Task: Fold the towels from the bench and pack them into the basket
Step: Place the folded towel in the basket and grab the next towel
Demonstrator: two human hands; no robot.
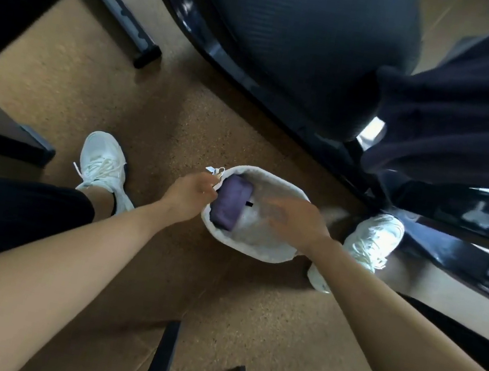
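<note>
A soft white basket (pixel 257 251) sits on the cork floor (pixel 181 128) between the person's two hands. The left hand (pixel 191 190) is at the rim on its own side, fingers curled and pinching the fabric edge where a small white loop or tag sticks up. Just past those fingertips, inside the basket, lies one folded purple towel (pixel 230 202). It is a compact oblong bundle, pressed against the wall nearest the left hand, with a small black tag at the edge that faces the right hand.

The right hand (pixel 292 220) hovers over the other half of the basket, above the opening and just inside the rim on its own side. It is blurred. Its fingers look loosely spread and pointed towards the purple towel, with nothing seen in them, and whether they touch the lining cannot be told. The pale lining under and around this hand is bare.

Beyond both hands stands the dark padded worktop (pixel 296 31). A dark navy towel (pixel 465 110) hangs in folds over it, well beyond the right hand. One white shoe (pixel 103 160) stands outside the left hand, and the other white shoe (pixel 374 237) stands just outside the right hand, close to the basket.
</note>
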